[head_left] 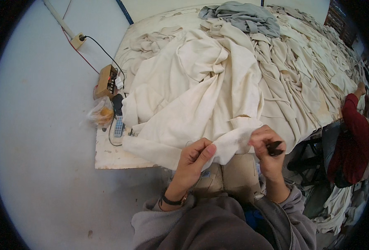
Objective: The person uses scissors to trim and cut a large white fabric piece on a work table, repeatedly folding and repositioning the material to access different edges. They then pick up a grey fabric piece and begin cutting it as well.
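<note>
A large cream cloth (167, 112) lies in loose folds over the near part of the table, its front edge drawn toward me. My left hand (195, 159) is closed on that edge, thumb on top. Close to the cloth's right end, my right hand (267, 150) is closed with its fingertips at the edge; whether they pinch it is hard to tell. Out of that hand sticks a small dark tool with a forked end (274, 148), which looks like thread snips. The rest of it is hidden by the fingers.
Beige cloths (292, 79) cover the table's right side, with a grey cloth (242, 18) at the back. On the left edge are a brown box (105, 81) with wires, a plastic bag (101, 112) and a remote control (118, 126). A person in red (353, 141) works at right.
</note>
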Demonstrator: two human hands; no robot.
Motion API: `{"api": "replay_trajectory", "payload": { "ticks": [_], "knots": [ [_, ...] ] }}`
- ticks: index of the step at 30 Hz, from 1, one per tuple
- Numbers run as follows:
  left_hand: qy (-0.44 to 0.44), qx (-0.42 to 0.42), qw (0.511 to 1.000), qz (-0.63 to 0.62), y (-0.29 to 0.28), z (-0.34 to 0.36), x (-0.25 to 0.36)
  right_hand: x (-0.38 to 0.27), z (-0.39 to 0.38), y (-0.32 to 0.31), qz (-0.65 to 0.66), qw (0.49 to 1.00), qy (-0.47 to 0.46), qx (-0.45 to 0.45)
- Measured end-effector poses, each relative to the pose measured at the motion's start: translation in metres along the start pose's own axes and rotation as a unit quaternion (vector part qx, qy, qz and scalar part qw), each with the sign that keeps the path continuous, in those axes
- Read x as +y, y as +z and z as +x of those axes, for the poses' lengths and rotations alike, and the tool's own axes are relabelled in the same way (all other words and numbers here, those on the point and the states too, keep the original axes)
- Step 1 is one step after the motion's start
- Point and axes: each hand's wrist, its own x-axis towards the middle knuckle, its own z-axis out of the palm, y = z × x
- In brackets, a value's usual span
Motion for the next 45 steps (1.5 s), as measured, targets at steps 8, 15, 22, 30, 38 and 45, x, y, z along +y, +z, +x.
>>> {"api": "replay_trajectory", "payload": {
  "ticks": [8,15,22,30,38,45],
  "knots": [
    [0.0,0.056,0.996,-0.068,0.009,0.0,-0.003,0.016,-0.002,-0.008,0.009,0.996,0.086,0.002],
    [0.022,0.109,0.992,-0.057,0.008,-0.001,0.003,-0.009,0.004,-0.025,0.477,0.867,-0.012,-0.144],
    [0.042,0.091,0.995,0.031,0.007,-0.004,0.008,0.0,0.016,-0.026,-0.197,0.973,-0.005,-0.117],
    [0.086,0.144,0.985,0.038,-0.006,-0.011,0.025,-0.002,0.019,-0.003,-0.255,0.962,-0.086,-0.036],
    [0.061,0.086,0.994,0.026,0.005,-0.007,0.016,0.019,0.016,0.011,-0.219,0.956,-0.159,-0.111],
    [0.056,0.091,0.992,0.07,-0.001,-0.009,0.016,0.0,0.018,-0.005,0.163,0.975,-0.012,-0.151]
  ]
}}
